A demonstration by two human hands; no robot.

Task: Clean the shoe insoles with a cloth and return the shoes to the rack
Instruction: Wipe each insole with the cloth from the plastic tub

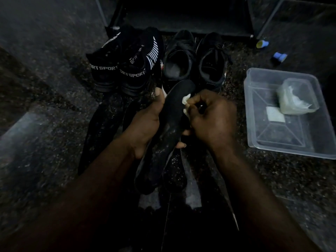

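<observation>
**Wiping a black insole in front of the rack**

You are holding a black insole (172, 113) up over the floor, in the middle of the scene and just near of the shoes. Your left hand (145, 122) is gripping it from the left, thumb lying along its left edge and fingertips curling round its underside on the right. Your right hand (212, 120) is pinching a small white cloth (186, 100) in curled fingers and pressing it against the insole's right edge, near the far end.

Four shoes are standing in a row beyond your hands, heels toward you. A black pair printed SPORT (118, 70) is sitting on the left and a black laced pair (179, 59) on the right. The dark shoe rack (181, 15) is standing just behind them at the far edge. More dark insoles (99, 135) are lying flat on the speckled floor (45, 79), under and to the left of your forearms.

To your right a clear plastic tub (287, 135) is resting on the floor, holding a small clear container (296, 97) and a white square (275, 114). Two small blue objects (279, 57) are lying beyond it, near the rack's right leg
</observation>
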